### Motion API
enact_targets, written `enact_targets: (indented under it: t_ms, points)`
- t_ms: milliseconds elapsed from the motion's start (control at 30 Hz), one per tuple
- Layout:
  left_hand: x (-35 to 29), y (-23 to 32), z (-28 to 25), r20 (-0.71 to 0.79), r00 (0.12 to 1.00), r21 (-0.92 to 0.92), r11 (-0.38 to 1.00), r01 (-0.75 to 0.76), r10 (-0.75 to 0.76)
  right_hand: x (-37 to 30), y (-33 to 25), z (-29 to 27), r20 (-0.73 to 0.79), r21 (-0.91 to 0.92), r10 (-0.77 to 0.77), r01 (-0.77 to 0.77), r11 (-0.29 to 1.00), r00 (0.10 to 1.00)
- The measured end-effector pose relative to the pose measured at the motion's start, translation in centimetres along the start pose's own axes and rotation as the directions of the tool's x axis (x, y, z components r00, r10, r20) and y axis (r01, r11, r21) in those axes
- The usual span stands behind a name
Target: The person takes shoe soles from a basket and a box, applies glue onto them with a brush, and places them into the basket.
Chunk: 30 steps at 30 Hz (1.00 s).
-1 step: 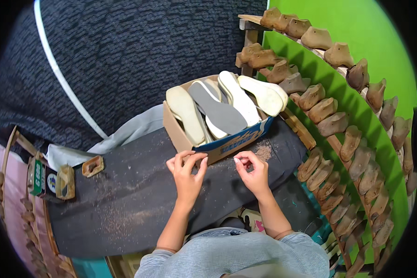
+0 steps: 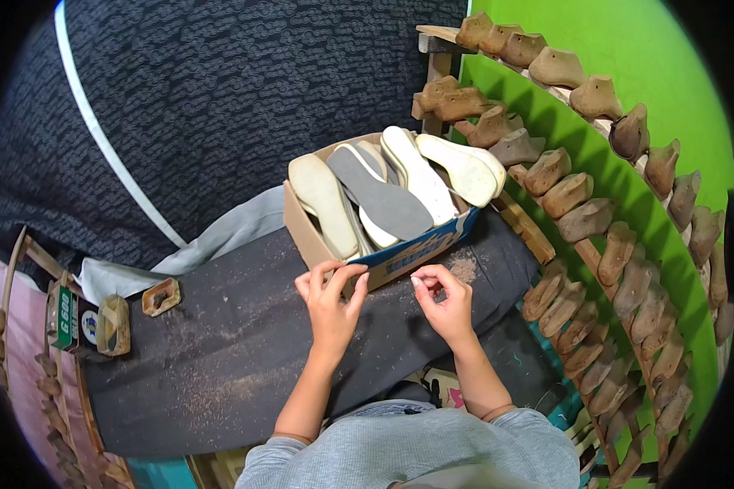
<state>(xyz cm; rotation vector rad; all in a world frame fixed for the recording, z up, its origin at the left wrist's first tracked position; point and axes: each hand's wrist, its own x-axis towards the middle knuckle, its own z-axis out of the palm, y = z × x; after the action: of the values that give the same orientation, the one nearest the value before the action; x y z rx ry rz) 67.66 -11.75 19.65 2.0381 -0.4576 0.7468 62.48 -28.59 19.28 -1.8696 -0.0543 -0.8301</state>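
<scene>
A cardboard box (image 2: pixel 302 232) with a blue printed side stands on the dark cloth-covered table. It is packed with shoe soles: a grey sole (image 2: pixel 383 196) on top, a beige sole (image 2: pixel 324 204) at the left, and white soles (image 2: pixel 420 175) further right. My left hand (image 2: pixel 332 301) is held up by the box's near left corner, its fingers bent but apart, nothing visible in them. To its right, before the box's near side, my right hand (image 2: pixel 446 306) has thumb and forefinger brought together and the other fingers curled. Whatever it might pinch is too small to see.
Wooden shoe lasts (image 2: pixel 571 193) line several rack rails at the right, before a green wall (image 2: pixel 661 57). At the table's left end are a dark rectangular tin (image 2: pixel 73 322), a cut-open container (image 2: pixel 116 324) and a small tray (image 2: pixel 161 297). Brown dust (image 2: pixel 220 391) litters the cloth.
</scene>
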Motion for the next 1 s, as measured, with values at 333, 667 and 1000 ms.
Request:
enact_targets:
  t_ms: [333, 667, 1000]
  points:
    - [9.6, -0.6, 8.3, 0.371, 0.846, 0.079, 0.895, -0.439, 0.383, 7.2, 3.5, -1.2, -0.02, -0.262, -0.153, 0.142, 0.955, 0.988]
    - [9.3, -0.1, 11.6, 0.602, 0.751, 0.067, 0.919, -0.388, 0.273, 9.8, 6.7, -1.7, -0.03, -0.228, -0.141, 0.131, 0.965, 0.99]
    - [8.6, 1.1, 9.2, 0.495, 0.842, -0.014, 0.97, -0.242, 0.217, 10.0, 7.3, -1.6, -0.04, -0.199, -0.151, 0.14, 0.97, 0.988]
